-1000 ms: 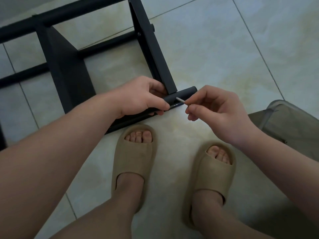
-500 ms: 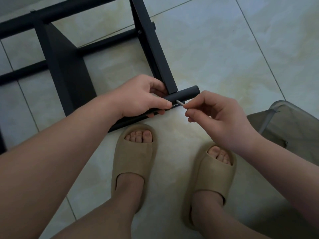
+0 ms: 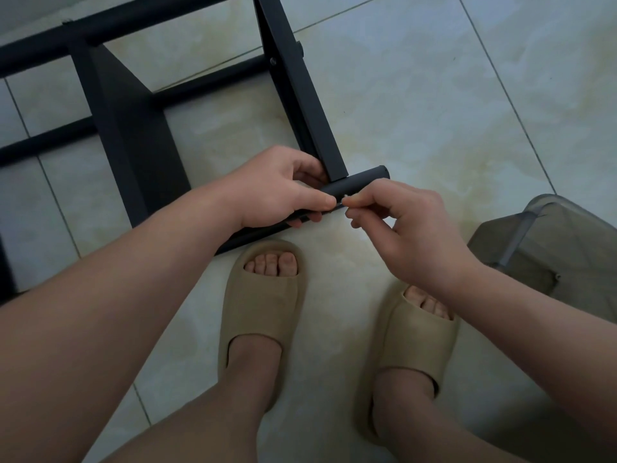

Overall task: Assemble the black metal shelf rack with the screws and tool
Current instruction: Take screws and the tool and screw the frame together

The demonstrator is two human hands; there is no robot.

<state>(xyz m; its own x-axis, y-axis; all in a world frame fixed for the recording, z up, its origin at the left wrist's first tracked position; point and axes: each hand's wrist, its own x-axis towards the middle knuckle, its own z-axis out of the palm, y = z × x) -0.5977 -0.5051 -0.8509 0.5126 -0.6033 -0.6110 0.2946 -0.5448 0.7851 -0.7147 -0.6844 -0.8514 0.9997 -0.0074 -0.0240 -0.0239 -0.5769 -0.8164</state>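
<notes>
On the floor [image 3: 434, 111], the rack [image 3: 127, 145] spreads up and left of both grips. The tube [image 3: 364, 180] runs low-left to high-right, its free end just above the right grip. Left hand [image 3: 277, 195]: grip wrapped round the tube, thumb on top. Right hand [image 3: 414, 228]: narrow fingertip grip pinching the screw [image 3: 344, 197]. The screw points left at the tube's near face; contact unclear. Right hand is nearer, so the push likely goes left, along the screw's axis.

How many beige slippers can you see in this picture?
2. The left slipper is on the foot below the left hand. The right slipper is beside it, its toe end partly hidden under the wrist of the right hand.
</notes>
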